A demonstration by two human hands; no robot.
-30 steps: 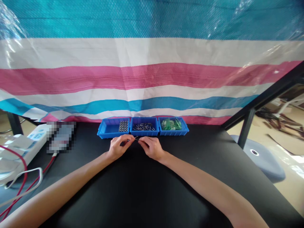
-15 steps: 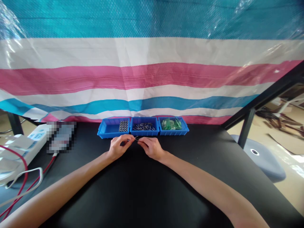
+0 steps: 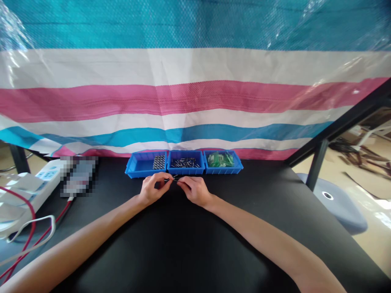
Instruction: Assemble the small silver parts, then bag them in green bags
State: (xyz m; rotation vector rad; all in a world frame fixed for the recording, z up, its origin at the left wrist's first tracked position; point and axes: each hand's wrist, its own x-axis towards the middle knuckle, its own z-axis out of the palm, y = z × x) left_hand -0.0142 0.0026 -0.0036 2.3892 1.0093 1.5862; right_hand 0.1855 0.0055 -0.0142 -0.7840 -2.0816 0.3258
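My left hand [image 3: 155, 188] pinches between thumb and forefinger, just in front of the blue bins. Facing it, my right hand [image 3: 195, 190] is closed in a pinch too. Small thin metal pieces [image 3: 175, 178] show between the two sets of fingertips, too small to make out their exact kind. Behind the left hand, the left blue bin [image 3: 141, 163] holds neat rows of small round metal parts [image 3: 159, 162]. Many small dark and silver pin-like pieces [image 3: 185, 162] lie loose in the middle blue bin [image 3: 186, 172]. Green and clear plastic packets [image 3: 220, 159] fill the right blue bin [image 3: 224, 171].
A white power strip [image 3: 45, 177] with plugs and red and white cables stands at the left of the black table [image 3: 183, 244], beside a blurred-out device [image 3: 80, 177]. Striped sheeting [image 3: 195, 97] hangs behind the bins. A grey stool [image 3: 339, 205] stands beyond the right edge.
Hardly anything differs. Both hands stay at the same place, and the small metal pieces between the fingertips have shifted slightly.
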